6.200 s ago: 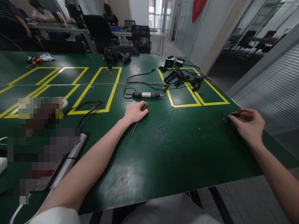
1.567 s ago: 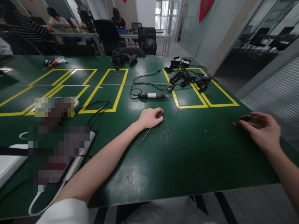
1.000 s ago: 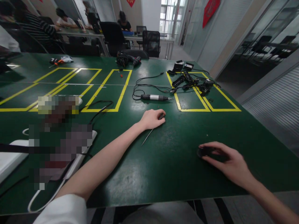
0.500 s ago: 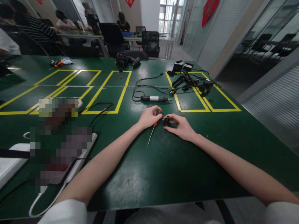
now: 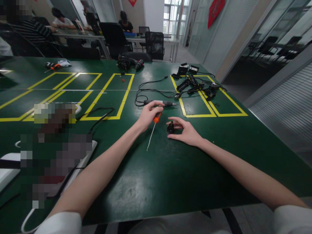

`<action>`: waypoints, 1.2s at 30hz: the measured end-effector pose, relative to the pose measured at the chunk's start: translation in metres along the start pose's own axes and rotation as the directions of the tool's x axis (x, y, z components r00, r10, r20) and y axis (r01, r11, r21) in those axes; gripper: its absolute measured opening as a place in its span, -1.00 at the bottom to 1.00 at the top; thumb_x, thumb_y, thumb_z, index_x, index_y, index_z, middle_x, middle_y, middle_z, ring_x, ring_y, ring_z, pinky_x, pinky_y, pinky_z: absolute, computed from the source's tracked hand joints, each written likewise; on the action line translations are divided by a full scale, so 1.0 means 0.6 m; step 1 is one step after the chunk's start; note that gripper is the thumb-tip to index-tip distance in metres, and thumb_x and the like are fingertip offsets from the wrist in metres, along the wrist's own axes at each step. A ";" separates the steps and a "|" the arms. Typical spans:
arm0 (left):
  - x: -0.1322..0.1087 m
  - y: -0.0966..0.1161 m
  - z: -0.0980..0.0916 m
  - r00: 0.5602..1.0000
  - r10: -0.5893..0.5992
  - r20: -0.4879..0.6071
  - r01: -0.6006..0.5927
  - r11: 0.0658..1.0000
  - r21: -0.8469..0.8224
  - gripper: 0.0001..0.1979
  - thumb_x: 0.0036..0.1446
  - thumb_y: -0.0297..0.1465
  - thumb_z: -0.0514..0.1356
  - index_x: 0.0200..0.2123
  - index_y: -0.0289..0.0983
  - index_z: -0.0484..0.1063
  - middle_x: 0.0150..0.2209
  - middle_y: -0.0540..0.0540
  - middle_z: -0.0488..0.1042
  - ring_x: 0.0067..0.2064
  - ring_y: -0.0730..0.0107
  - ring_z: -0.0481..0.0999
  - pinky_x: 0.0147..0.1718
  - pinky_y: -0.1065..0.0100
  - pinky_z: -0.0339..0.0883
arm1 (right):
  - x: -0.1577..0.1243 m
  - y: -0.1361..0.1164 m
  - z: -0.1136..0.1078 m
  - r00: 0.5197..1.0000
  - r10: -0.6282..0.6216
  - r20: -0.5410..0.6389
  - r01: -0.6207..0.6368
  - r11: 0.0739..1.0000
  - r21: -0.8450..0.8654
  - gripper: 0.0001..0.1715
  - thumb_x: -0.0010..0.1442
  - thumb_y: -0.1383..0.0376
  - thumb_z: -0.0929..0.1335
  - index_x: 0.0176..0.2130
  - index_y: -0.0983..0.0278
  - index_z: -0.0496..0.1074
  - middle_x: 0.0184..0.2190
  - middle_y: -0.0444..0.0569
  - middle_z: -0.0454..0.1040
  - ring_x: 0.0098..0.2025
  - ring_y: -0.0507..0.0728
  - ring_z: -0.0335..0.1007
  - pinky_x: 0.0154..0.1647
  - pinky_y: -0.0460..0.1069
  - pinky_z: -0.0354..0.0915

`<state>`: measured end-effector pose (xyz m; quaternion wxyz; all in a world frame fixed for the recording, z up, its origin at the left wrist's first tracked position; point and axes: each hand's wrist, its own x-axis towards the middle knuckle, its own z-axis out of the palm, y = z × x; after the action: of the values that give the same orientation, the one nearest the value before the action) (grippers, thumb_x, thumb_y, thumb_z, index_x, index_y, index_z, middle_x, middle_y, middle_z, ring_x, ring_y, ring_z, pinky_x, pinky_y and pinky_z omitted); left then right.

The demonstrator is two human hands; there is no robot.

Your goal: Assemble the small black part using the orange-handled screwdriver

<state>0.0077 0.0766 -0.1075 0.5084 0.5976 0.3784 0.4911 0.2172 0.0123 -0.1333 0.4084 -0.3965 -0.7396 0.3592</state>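
My left hand (image 5: pixel 149 115) is closed round a screwdriver (image 5: pixel 156 119) with an orange and dark handle. Its thin shaft slants down toward the near edge, the tip close to the tabletop. Just to the right, my right hand (image 5: pixel 186 132) curls its thumb and fingers round a small black part (image 5: pixel 170 128), wide at the base with a narrow neck on top. How firmly the fingers press on it is hard to see. Behind my left hand lies a pen-shaped power tool (image 5: pixel 168 103), black and silver, partly covered by that hand.
The green table (image 5: pixel 136 182) carries yellow tape rectangles. Black cables and parts (image 5: pixel 195 85) lie at the back right, a coiled cable (image 5: pixel 124 62) and drill-like tool (image 5: pixel 138 64) at the back. White-edged items (image 5: pixel 90 152), partly pixelated, stand at left. People sit beyond.
My left hand has lifted and moved away from the black part with the screwdriver, toward the pen-shaped tool. My right hand stays around the black part. The view has shifted slightly.
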 end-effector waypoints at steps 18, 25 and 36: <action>-0.018 0.045 0.019 0.879 0.275 0.389 -0.271 0.960 -0.066 -0.62 0.11 -0.43 0.18 0.03 -0.25 0.43 -0.18 -0.06 0.56 -0.11 0.34 0.53 -0.14 0.32 0.38 | 0.015 -0.168 -0.060 0.958 -0.066 -0.279 0.092 0.992 0.082 -0.57 0.15 0.06 0.52 -0.07 0.24 0.53 -0.21 -0.03 0.60 -0.28 0.13 0.57 -0.26 0.04 0.56; -0.013 -0.017 -0.013 0.725 -0.192 0.661 0.079 0.977 0.197 -0.62 0.02 -0.39 0.41 -0.06 -0.31 0.56 -0.06 -0.16 0.62 -0.06 0.28 0.59 0.04 0.23 0.40 | 0.019 -0.137 -0.039 0.965 -0.093 -0.243 0.099 0.995 0.011 -0.57 0.19 0.07 0.49 -0.01 0.23 0.54 -0.12 -0.01 0.59 -0.24 0.14 0.56 -0.23 0.07 0.55; -0.016 -0.016 -0.012 0.745 -0.215 0.632 0.075 0.968 0.241 -0.64 -0.15 -0.34 0.52 -0.37 -0.32 0.43 -0.34 -0.01 0.55 -0.33 0.46 0.53 -0.33 0.44 0.39 | 0.017 -0.144 -0.040 0.990 -0.067 -0.122 0.068 0.998 -0.002 -0.52 0.19 0.10 0.48 0.06 0.22 0.51 -0.17 0.00 0.58 -0.22 0.17 0.55 -0.25 0.08 0.56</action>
<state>-0.0012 0.0713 -0.1188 0.5822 0.7478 0.2702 0.1698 0.2097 -0.0110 -0.0465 0.4653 -0.3920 -0.7258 0.3211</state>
